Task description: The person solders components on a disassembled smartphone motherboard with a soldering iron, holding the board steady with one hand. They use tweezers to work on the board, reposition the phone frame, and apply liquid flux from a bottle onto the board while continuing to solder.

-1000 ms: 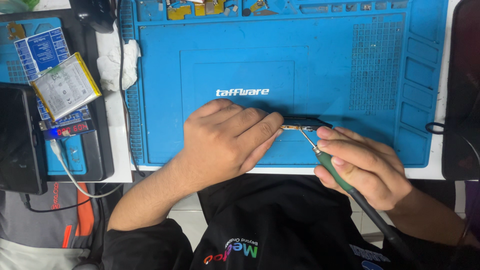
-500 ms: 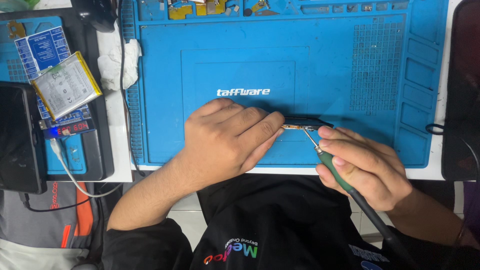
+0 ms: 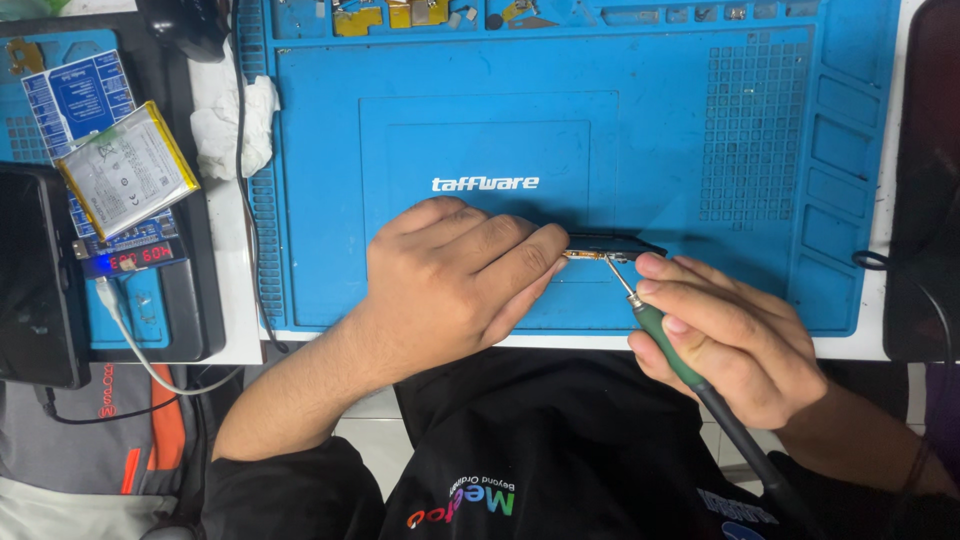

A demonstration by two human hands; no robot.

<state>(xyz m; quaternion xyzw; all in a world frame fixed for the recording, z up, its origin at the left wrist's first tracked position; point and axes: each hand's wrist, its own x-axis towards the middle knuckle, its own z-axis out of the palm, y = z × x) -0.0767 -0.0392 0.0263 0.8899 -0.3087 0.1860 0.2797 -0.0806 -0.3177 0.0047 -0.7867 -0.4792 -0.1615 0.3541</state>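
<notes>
Soldering iron (image 3: 672,345), green-handled with a black cord, was gripped in the right hand (image 3: 730,345), its tip touching a small dark circuit board (image 3: 612,246) near the front edge of the blue silicone repair mat (image 3: 700,130). Left hand (image 3: 450,280) lay curled, fingers pinning the board down. Farther left lay a phone battery (image 3: 127,168) and crumpled white tissue (image 3: 235,125).
</notes>
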